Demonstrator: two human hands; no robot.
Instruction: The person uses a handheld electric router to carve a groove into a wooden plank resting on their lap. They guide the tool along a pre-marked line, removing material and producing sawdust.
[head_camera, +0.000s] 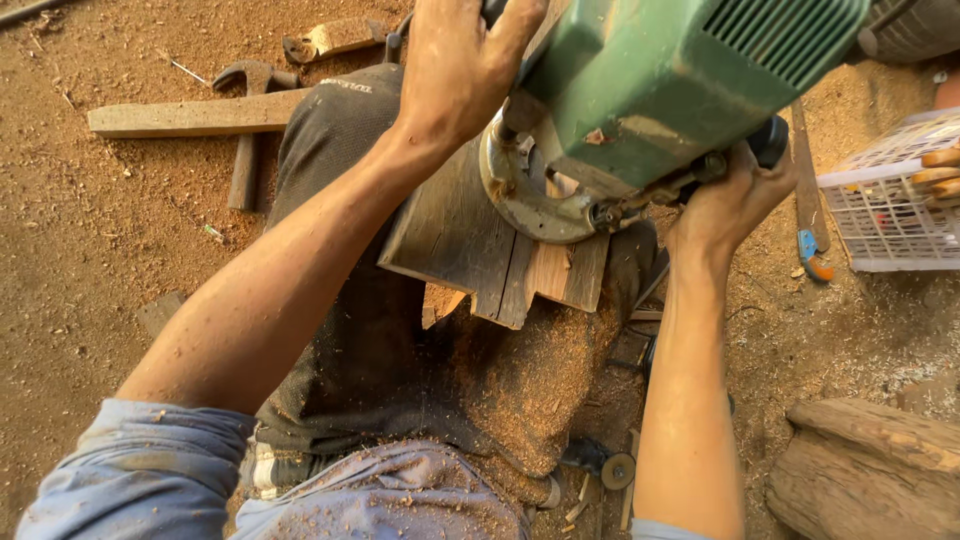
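there is one view only, from a camera on the person's head, looking steeply down past the forearms to the lap and the sawdust ground (90, 250). it sits very near: the green power tool (660, 90) fills the frame at 1 o'clock, cropped by the top edge. no second view shares the scene.

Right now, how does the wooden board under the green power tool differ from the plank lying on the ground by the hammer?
The wooden board is wide, dark and stepped at its near edge, raised on the person's lap; the plank is narrow, paler and lies flat on the sawdust. The green power tool, gripped by the left hand and right hand, sits on the board; the plank lies untouched. Both are weathered wood.
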